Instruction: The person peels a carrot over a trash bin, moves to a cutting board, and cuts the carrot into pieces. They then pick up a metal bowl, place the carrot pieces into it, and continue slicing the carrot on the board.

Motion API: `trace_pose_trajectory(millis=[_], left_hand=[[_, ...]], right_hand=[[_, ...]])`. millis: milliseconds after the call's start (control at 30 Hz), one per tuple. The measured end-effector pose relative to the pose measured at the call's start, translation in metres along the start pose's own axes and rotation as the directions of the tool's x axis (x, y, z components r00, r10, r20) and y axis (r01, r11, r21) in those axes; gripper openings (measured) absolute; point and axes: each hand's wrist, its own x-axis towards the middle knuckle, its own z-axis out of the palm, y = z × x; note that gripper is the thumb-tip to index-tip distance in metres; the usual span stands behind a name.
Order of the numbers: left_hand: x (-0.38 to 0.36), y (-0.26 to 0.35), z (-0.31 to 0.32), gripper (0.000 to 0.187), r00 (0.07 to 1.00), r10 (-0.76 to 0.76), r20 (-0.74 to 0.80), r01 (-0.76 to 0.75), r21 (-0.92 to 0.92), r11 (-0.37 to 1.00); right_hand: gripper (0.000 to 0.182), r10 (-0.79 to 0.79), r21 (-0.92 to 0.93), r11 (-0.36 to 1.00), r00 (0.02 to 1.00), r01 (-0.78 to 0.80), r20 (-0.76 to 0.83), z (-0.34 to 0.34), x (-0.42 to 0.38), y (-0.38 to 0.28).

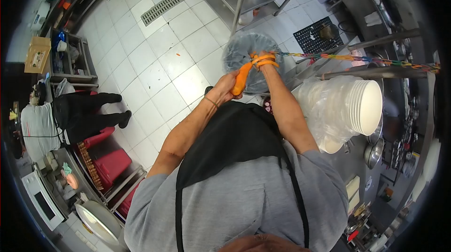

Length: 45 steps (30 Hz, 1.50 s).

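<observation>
The left hand (pixel 227 86) is closed around a thick, elongated orange vegetable (pixel 241 79), which slants over the near-left rim of a round bin lined with clear plastic (pixel 260 81). The right hand (pixel 266 59), over the bin's right half, has curved orange strips (pixel 267 56) across it; its grip cannot be told. From beside it, a multicoloured cord of linked loops (pixel 324 56) stretches rightward.

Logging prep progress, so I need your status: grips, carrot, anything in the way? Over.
Left grip holding carrot. Right grip at its far end, above bin; hold unclear behind orange strips. Cord runs in from the right, might snag.
</observation>
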Motion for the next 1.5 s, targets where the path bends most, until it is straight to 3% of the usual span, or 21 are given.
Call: trace_pose_trajectory(millis=[100, 233, 333, 467, 567, 667, 767, 867, 967, 1100, 1300, 1500], left_hand=[[-0.003, -0.002, -0.003, 0.043, 0.999, -0.019, 0.029, 0.019, -0.005, 1.0], [0.009, 0.001, 0.004, 0.04, 0.997, -0.047, -0.06, 0.039, -0.125, 0.991], [0.046, 0.002, 0.006, 0.038, 0.993, -0.027, -0.117, 0.011, -0.137, 0.991], [0.082, 0.005, 0.01, 0.034, 0.997, -0.024, -0.068, 0.016, -0.114, 0.993], [0.096, 0.004, 0.013, 0.032, 0.998, -0.058, 0.018, 0.061, -0.223, 0.973], [0.099, 0.001, 0.017, 0.034, 0.998, -0.058, 0.014, 0.06, -0.17, 0.984], [0.084, 0.0, 0.021, 0.035, 0.995, -0.092, 0.031, 0.096, -0.131, 0.987], [0.064, -0.004, 0.03, 0.035, 0.996, -0.089, -0.019, 0.088, -0.064, 0.994], [0.04, -0.002, 0.032, 0.037, 0.998, -0.066, -0.005, 0.065, -0.051, 0.997], [0.005, -0.003, 0.023, 0.039, 0.999, -0.01, 0.052, 0.011, -0.02, 1.0], [-0.016, 0.001, 0.01, 0.04, 1.0, 0.011, -0.021, -0.012, -0.034, 0.999], [0.074, 0.005, -0.001, 0.036, 0.993, -0.047, -0.107, 0.038, -0.081, 0.996]], right_hand=[[0.015, 0.07, 0.156, 0.986, 0.997, -0.066, -0.022, -0.013, -0.038, -0.036], [0.026, 0.026, 0.389, 0.918, 0.993, -0.07, 0.117, -0.018, 0.006, -0.004], [0.018, -0.126, -0.114, 0.982, 0.971, 0.151, 0.203, -0.017, 0.042, 0.034], [0.023, 0.033, -0.057, 0.998, 0.96, -0.018, 0.277, -0.026, -0.033, 0.002], [0.023, -0.026, 0.046, 0.999, 0.977, 0.017, 0.214, -0.02, -0.045, 0.008], [0.015, -0.043, 0.053, 0.998, 0.98, 0.033, 0.195, -0.02, -0.052, 0.007], [0.008, -0.073, 0.003, 0.997, 0.984, 0.074, 0.163, -0.027, -0.031, 0.016], [0.016, -0.161, -0.057, 0.983, 0.973, 0.172, 0.168, -0.028, 0.045, 0.06], [0.008, 0.005, 0.059, 0.998, 0.983, -0.016, 0.182, -0.037, -0.039, -0.011], [0.012, 0.037, 0.208, 0.976, 0.987, -0.069, 0.158, -0.04, -0.012, 0.003], [0.014, -0.004, 0.131, 0.991, 0.991, -0.013, 0.134, -0.041, 0.03, 0.017], [0.018, -0.029, -0.061, 0.997, 0.975, 0.044, 0.221, -0.016, 0.015, 0.034]])
